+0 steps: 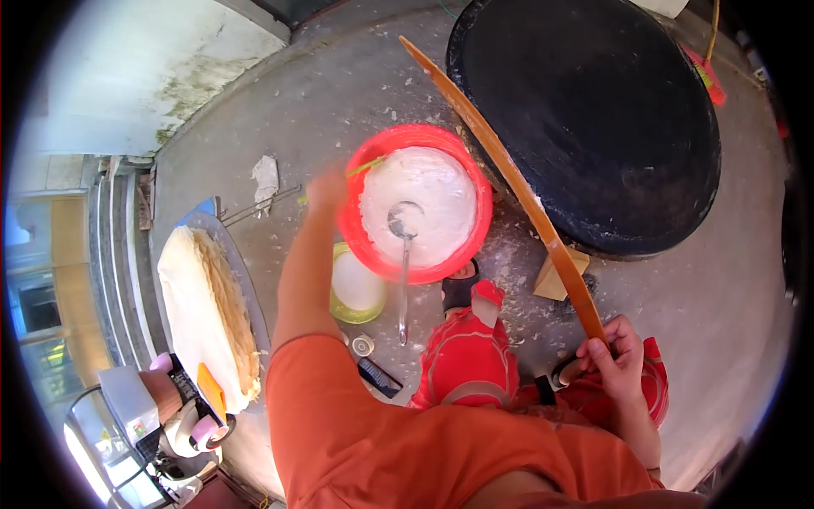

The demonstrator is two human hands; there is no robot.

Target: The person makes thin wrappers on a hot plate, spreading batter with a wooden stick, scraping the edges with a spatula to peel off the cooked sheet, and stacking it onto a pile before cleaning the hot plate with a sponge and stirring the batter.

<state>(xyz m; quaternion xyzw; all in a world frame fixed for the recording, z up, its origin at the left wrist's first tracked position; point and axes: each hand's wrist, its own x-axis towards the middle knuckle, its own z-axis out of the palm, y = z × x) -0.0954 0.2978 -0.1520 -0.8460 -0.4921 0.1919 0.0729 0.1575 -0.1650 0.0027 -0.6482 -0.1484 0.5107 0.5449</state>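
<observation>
On flecked gry flr [704, 339]: red basin [481, 204]; stained wall [127, 85] bkgd.

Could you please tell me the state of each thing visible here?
Left hand: blurred, closed around green stick.
Right hand: gripping wooden blade.
Wooden blade: white-smeared.
Red basin: holding white mixture.
Ladle: resting in basin.
Yellow-green bowl: containing something white.
Black griddle: uncovered.
Pale sheets: stacked.

We've got grey floor [721, 297]: red tub [482, 199] mid-floor, green bowl [353, 317] just beside, rag [265, 176] toward wall-side edge.
</observation>
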